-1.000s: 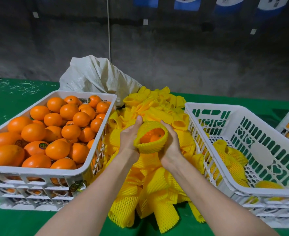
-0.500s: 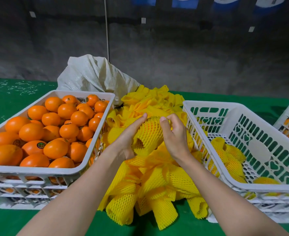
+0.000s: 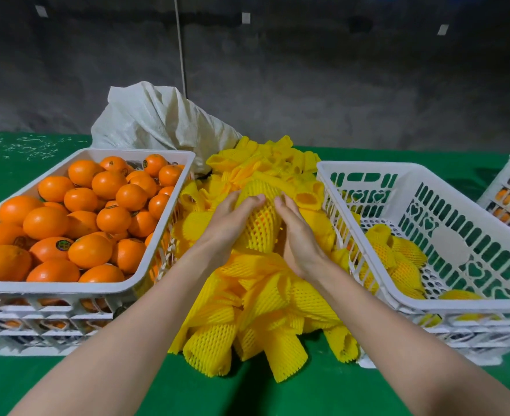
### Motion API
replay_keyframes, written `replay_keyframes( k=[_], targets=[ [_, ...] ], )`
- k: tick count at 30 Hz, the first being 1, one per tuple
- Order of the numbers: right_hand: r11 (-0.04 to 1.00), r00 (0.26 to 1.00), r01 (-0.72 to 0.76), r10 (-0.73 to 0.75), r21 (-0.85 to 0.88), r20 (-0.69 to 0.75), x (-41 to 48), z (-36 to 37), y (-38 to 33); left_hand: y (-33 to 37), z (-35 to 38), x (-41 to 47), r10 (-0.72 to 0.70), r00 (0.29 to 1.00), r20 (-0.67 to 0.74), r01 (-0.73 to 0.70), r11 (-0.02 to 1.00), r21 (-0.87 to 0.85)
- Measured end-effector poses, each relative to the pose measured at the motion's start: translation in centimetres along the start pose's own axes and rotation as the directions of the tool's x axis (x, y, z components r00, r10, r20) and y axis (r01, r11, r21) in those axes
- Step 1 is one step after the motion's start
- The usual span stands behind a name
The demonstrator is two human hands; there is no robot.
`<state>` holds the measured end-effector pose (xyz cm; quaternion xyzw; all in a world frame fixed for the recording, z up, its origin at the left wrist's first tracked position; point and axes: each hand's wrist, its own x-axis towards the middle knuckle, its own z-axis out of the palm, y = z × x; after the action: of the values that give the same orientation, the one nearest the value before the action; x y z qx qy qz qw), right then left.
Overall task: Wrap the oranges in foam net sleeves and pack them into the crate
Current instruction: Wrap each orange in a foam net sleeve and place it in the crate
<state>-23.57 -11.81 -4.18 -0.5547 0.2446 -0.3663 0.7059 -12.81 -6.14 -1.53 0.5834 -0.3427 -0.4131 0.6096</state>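
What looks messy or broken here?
Nothing is broken or spilled. The sleeves lie in a loose heap on the table between the left crate and right crate. Pale scraps litter the table's far left.
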Motion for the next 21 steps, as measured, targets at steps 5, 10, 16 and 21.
replay_keyframes(
  k=[5, 10, 16, 21],
  targets=[
    [0.986, 0.993, 0.118, -0.116, -0.115, 0.019, -0.9, -0.1, 0.6, -1.0, 1.1, -0.5, 0.038, 0.999, 0.015, -0.038, 0.999, 0.008],
    [0.927, 0.98, 0.146, -0.184, -0.344, -0.08, -0.9, -2.6, -0.7, -1.7, 3.3, -0.1, -0.033, 0.999, 0.033, 0.034, 0.999, -0.031],
    [0.955, 0.943, 0.061, -0.15, -0.289, -0.298, 1.3, -8.2, -5.1, -2.5, 8.6, 1.1, 0.189, 0.982, -0.019, -0.187, 0.981, 0.059],
    [0.959, 0.846, 0.006, -0.156, -0.282, -0.511, 4.1, -17.4, -7.1, -4.2, 14.1, 3.7, 0.319, 0.932, 0.171, -0.36, 0.865, 0.35]
  ],
)
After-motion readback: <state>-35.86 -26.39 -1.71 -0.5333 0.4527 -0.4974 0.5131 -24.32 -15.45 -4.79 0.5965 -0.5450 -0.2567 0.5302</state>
